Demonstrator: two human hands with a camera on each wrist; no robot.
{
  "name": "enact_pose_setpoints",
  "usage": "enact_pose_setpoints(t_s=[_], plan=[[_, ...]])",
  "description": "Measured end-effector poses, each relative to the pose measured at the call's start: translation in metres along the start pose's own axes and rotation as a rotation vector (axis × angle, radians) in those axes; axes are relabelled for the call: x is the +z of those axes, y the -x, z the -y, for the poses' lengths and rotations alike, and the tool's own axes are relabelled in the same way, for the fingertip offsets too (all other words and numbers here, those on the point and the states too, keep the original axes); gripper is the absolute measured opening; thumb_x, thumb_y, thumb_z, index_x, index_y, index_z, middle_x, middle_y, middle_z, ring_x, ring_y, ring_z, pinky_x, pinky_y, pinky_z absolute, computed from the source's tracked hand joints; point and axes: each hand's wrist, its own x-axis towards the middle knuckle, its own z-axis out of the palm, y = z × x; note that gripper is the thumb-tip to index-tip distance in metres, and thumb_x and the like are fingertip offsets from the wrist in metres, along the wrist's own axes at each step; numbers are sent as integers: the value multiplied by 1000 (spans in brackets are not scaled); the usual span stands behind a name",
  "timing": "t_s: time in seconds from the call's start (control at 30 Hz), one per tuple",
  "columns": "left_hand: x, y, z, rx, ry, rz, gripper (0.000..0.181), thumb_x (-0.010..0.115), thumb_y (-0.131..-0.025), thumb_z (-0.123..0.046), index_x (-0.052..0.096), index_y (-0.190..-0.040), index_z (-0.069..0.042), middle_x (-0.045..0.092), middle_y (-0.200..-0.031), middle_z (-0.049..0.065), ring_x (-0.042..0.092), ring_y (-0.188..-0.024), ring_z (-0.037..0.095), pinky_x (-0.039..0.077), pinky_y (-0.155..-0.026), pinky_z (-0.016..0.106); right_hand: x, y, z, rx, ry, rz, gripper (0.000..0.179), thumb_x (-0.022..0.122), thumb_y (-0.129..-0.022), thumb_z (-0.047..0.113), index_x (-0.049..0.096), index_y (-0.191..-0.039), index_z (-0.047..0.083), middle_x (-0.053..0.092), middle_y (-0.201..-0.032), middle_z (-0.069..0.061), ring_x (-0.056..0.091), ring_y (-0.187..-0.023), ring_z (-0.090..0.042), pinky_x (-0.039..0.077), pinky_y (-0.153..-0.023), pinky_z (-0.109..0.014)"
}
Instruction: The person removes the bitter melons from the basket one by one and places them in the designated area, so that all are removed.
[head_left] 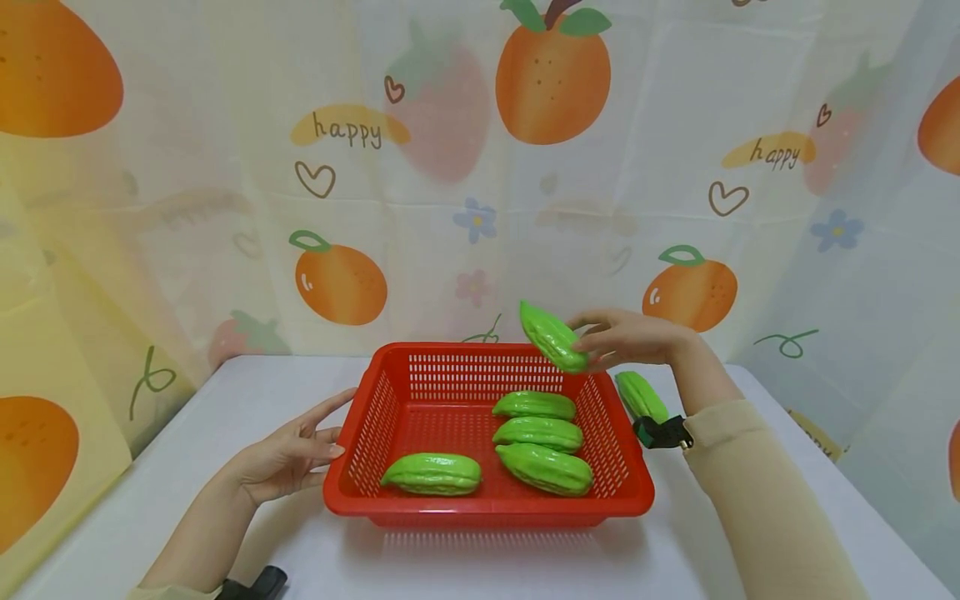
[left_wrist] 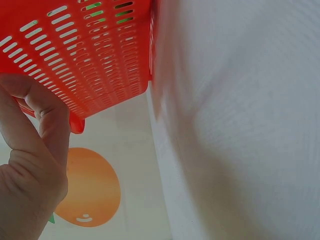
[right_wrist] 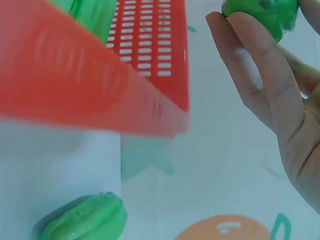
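A red plastic basket [head_left: 491, 506] with slotted walls sits on the table, holding several green bitter melons [head_left: 431, 474]. My left hand [head_left: 281, 458] holds its left rim, thumb at the edge and fingers against the outer side. Above the basket's far right corner, my right hand [head_left: 626, 337] grips another bitter melon [head_left: 553, 337] by its lower end, the pointed end tilted up and left. In the right wrist view only part of that held melon [right_wrist: 265, 15] shows at the fingertips. One more bitter melon [head_left: 641, 396] lies on the table right of the basket, partly behind the right wrist.
The white table [head_left: 225, 400] meets a fruit-print curtain [head_left: 442, 250] close behind the basket. Three melons lie stacked side by side in the basket's right half, one at its front left. A black wrist strap [head_left: 663, 432] is on the right arm.
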Motion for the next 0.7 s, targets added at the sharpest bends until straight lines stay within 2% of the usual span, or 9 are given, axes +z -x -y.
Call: enact_pose_setpoints(t_s=[0.33,0.6,0.7], plan=[[0,0,0,-3,3,-4,76,47,-97,0,14,-156,-34,69,-118,-4,72,-101,12,61,-87,36,-9,17,-12,-1,-77,-39,55,58,-99,19,34,-147,5,61,-117,-8,68,-103,-20,56,-101,-45],[0,0,0,-7,6,-9,76,47,-98,0,13,-157,-33,68,-118,-4,72,-99,12,61,-87,35,-17,25,-26,8,-128,-84,57,56,-99,16,31,-147,1,64,-107,-2,68,-93,-15,59,-96,-38],[0,0,0,-9,9,-13,75,47,-98,-1,14,-156,-34,69,-117,-4,72,-100,12,61,-87,35,-20,28,-31,18,-136,-104,58,56,-99,17,29,-148,1,64,-108,0,69,-95,-15,59,-95,-36]])
